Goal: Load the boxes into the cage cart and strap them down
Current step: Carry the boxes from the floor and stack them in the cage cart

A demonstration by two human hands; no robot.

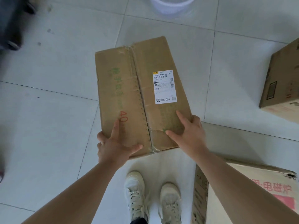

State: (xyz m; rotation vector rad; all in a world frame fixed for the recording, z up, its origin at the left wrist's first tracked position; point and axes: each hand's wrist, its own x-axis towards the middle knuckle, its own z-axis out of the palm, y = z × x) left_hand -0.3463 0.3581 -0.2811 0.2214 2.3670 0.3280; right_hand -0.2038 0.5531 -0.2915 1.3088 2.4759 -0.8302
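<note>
Soft, even light falls from above, bright and slightly cool, and the pale grey floor tiles [48, 110] look washed out. Shadows around the brown cardboard box [129, 78] I hold and my cream-white sneakers [135, 188] are faint and soft-edged. The box's white shipping label [164, 87] is fairly sharp. The dark wheeled object [11, 21] top left is smeared with blur, and the white plastic basket [171, 5] at the top is soft. Tile seams bow toward the edges.
</note>
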